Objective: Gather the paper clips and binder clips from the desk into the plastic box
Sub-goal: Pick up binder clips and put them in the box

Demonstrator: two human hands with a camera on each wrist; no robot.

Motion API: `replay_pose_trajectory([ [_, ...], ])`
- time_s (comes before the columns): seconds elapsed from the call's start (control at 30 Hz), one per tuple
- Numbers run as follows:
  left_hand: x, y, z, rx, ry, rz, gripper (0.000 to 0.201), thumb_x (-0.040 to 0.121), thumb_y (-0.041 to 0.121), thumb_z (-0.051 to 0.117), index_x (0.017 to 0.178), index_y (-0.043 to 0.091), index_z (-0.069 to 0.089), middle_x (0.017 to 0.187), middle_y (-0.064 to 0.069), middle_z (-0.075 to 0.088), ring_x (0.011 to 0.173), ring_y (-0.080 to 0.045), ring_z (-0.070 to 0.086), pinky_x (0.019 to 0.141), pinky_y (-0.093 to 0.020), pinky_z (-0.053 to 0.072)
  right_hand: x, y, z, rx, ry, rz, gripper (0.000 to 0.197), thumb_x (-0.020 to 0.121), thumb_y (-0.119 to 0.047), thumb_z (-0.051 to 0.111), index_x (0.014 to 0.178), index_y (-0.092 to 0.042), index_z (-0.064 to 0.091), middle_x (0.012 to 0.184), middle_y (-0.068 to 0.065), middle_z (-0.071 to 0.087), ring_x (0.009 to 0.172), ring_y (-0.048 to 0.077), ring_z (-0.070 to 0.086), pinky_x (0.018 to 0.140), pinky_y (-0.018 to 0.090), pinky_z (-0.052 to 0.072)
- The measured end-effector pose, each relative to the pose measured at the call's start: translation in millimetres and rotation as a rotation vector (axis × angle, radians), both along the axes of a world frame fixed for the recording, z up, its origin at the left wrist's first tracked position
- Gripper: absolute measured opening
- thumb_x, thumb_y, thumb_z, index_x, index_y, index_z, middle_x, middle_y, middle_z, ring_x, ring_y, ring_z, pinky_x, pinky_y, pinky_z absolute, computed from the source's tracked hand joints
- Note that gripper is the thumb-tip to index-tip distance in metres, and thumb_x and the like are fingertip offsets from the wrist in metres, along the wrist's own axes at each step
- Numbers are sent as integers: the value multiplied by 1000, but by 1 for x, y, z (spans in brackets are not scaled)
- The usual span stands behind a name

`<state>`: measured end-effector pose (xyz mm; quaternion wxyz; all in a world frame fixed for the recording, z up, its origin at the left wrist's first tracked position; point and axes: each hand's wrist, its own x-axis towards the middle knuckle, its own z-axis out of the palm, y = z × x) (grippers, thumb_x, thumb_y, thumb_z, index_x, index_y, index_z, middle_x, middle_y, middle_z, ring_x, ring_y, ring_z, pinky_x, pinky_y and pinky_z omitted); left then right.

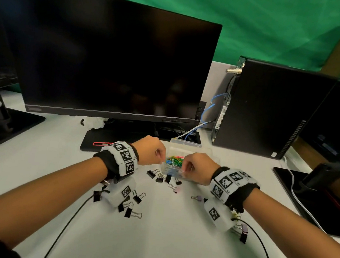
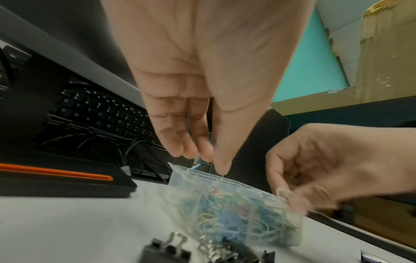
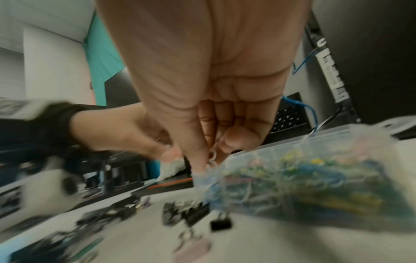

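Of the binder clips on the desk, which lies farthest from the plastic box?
The purple-and-black binder clip beside the right forearm, at the near right; the others lie closer to the plastic box.

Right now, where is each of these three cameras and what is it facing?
Head: worn on the head, looking down at the desk; both forearms and wristbands show.
Left wrist: looks along the left hand toward the plastic box.
Right wrist: looks along the right hand, whose fingers pinch a white paper clip.
All three share the box and black binder clips.
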<state>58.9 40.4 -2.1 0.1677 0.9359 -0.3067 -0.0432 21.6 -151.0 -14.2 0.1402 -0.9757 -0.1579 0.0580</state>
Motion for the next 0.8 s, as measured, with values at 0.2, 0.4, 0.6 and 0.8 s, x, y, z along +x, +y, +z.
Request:
replay_pose_trajectory([
  [0.2,-14,38,-8,321,172,-119,22,78,15,70,99,21,72,93,3,67,84,-7,56,78,-21,47,26,-23,8,32,-92,-207,7,82,-11,61,77,-16,61,80,3,63,79,18,60,68,20,43],
  [0.4,-22,46,-21,343,267,-114,24,76,21,74,99,20,69,90,6,59,80,-7,57,71,-21,52,32,-32,0,-12,-25,-282,19,75,-16,73,68,-20,56,73,-2,58,75,16,56,55,18,40],
  [0.6,-21,46,-26,350,272,-110,16,75,23,75,88,14,71,96,-6,70,80,-13,61,70,-23,51,22,-39,-2,-36,-33,-253,23,87,-28,61,82,-7,71,85,7,67,80,18,56,70,26,39],
  [0.8,-21,44,-28,365,285,-90,18,78,23,73,90,9,70,85,-2,68,78,-9,58,65,-15,46,-3,-62,3,-26,-128,-174,8,85,-21,60,76,-21,60,81,-1,57,73,15,50,58,19,35],
])
